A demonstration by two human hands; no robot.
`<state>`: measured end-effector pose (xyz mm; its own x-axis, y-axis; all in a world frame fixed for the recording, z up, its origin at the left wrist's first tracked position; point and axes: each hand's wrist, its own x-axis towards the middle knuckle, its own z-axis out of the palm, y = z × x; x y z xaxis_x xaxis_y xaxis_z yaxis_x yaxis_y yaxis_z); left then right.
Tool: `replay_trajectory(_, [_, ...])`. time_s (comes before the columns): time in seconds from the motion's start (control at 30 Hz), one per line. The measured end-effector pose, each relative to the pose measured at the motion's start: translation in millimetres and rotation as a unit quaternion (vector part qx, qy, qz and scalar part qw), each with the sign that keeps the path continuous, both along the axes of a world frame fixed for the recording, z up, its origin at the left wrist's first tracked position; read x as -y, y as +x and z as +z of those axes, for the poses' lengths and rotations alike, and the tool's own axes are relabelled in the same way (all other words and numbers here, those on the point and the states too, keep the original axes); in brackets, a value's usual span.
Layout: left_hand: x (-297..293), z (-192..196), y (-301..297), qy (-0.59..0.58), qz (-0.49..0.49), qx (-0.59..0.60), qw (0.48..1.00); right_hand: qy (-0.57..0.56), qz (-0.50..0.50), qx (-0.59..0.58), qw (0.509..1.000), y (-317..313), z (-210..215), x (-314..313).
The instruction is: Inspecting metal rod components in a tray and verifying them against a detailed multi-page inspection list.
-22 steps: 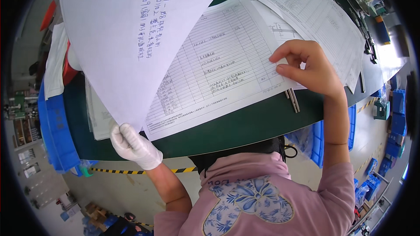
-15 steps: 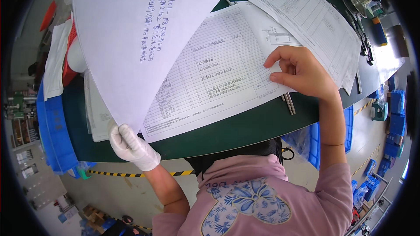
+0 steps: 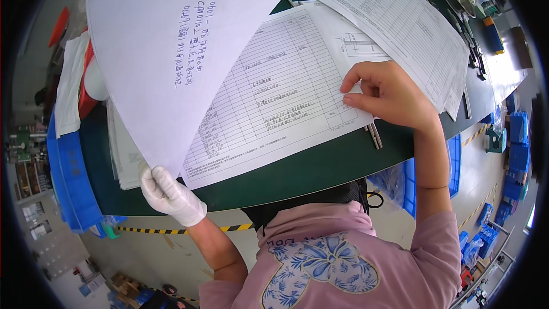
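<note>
The lifted sheet (image 3: 171,46) is thin matt white paper, smooth, with blue ink handwriting on it. At its six o'clock, the left hand (image 3: 168,194) wears a white knitted cloth glove with a slightly rough weave. The printed form (image 3: 274,97) is matt paper too, and the bare right hand (image 3: 389,94) rests on it. The table top (image 3: 297,171) looks like a smooth dark green mat with a dull sheen. At nine o'clock, the blue bin (image 3: 71,177) is glossy plastic.
</note>
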<state>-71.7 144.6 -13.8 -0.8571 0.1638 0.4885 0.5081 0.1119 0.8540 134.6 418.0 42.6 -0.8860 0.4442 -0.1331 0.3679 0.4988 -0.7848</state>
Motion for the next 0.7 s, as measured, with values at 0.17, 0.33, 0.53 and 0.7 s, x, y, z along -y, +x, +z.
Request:
replay_trajectory(0.17, [-3.0,1.8,0.8,-0.010,0.004,-0.011,1.000,0.018,-0.018,0.020,0.999,-1.0,4.0,1.3])
replay_trajectory(0.33, [-4.1,2.5,0.9,-0.013,0.007,-0.018,1.000,0.025,-0.015,0.012,0.999,-1.3,2.0,2.0])
replay_trajectory(0.53, [1.9,0.1,-1.4,-0.013,-0.014,-0.007,1.000,0.034,0.003,-0.009,0.999,-0.2,-2.9,1.4])
replay_trajectory(0.7, [2.5,0.6,-0.5,-0.017,-0.007,0.003,1.000,0.031,0.004,0.012,0.999,-1.1,-1.4,2.3])
